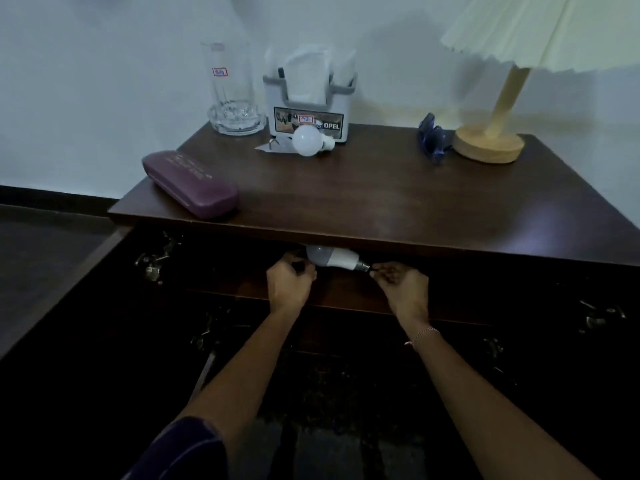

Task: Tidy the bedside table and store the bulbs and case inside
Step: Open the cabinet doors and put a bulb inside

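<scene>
Purple case (190,183) closed, flat, front-left of surface (346,195); white bulb (309,140) on its side near the back (base pointing right); second bulb (332,261) horizontal just under the front edge, base right.

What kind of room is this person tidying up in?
Probably a bedroom: a dark wooden bedside table against a pale wall carries a cream pleated-shade lamp with a wooden base and a purple hard spectacle case. The left hand and right hand hold a white light bulb just beneath its top.
</scene>
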`<state>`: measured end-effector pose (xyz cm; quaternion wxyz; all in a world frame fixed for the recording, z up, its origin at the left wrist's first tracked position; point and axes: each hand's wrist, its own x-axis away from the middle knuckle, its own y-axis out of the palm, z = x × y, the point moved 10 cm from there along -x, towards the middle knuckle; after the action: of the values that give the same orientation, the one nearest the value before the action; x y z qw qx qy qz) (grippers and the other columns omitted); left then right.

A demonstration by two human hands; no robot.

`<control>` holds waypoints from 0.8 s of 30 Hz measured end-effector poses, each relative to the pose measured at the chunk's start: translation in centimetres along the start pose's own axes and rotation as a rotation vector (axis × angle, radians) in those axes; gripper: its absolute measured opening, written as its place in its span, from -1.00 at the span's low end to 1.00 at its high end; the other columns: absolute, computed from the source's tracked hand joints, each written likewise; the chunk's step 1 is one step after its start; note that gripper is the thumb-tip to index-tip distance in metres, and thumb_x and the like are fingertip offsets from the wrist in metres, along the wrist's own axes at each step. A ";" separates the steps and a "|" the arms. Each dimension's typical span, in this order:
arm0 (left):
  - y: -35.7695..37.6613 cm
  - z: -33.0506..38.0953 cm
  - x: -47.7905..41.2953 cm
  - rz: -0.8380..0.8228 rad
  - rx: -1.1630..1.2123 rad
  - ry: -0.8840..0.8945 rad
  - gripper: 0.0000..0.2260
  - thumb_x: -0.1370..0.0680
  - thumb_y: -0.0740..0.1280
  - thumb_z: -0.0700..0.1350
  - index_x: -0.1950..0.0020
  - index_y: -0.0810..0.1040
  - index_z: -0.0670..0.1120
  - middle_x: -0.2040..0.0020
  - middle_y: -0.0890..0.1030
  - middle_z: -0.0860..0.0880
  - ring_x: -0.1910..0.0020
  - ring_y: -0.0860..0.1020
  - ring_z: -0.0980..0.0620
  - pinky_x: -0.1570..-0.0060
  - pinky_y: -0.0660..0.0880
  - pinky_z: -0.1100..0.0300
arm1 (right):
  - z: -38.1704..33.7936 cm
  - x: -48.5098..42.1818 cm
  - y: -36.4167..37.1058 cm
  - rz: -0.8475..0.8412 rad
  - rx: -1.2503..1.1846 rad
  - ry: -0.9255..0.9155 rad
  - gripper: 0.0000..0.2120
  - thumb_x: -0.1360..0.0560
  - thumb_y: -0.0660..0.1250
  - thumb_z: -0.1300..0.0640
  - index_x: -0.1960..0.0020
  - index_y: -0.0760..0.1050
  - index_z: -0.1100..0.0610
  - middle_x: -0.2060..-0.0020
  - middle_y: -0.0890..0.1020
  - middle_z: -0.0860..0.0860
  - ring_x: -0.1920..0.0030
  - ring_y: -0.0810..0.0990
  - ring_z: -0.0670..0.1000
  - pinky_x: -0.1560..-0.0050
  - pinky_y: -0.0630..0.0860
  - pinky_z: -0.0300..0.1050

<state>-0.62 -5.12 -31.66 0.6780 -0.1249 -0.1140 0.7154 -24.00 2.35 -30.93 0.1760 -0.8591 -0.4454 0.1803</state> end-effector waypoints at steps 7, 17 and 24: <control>0.1 0.0 0.1 -0.011 -0.060 -0.029 -0.91 -0.48 0.36 -0.19 0.04 0.57 -0.17 0.08 0.67 -0.14 0.09 0.64 -0.04 0.06 0.52 0.20 | -0.1 0.1 -0.2 -0.010 0.030 0.013 -0.87 -0.39 0.45 0.23 0.08 0.65 0.25 0.10 0.71 0.08 0.13 0.62 -0.09 0.18 0.30 -0.70; 0.9 -1.8 -0.7 -0.039 0.017 -0.120 -0.88 -0.49 0.34 -0.31 0.10 0.48 -0.11 0.20 0.56 0.03 0.28 0.59 0.20 0.18 0.59 0.27 | 1.0 -0.2 -0.2 0.025 0.054 0.085 -0.83 -0.36 0.48 0.22 0.13 0.65 0.33 0.13 0.71 0.15 0.13 0.61 -0.08 0.28 0.29 -0.68; 1.3 -2.7 -0.7 -0.108 0.068 -0.198 -0.86 -0.49 0.31 -0.36 0.15 0.51 -0.13 0.24 0.56 0.05 0.28 0.60 0.18 0.11 0.57 0.20 | 0.7 -0.2 -0.2 0.016 0.090 0.061 -0.77 -0.36 0.48 0.20 0.07 0.62 0.35 0.06 0.69 0.18 0.05 0.58 -0.08 0.22 0.22 -0.75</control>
<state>-0.90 -5.94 -34.60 0.7047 -0.0244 -0.1627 0.6902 -24.57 2.39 -31.41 0.2263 -0.8591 -0.4243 0.1754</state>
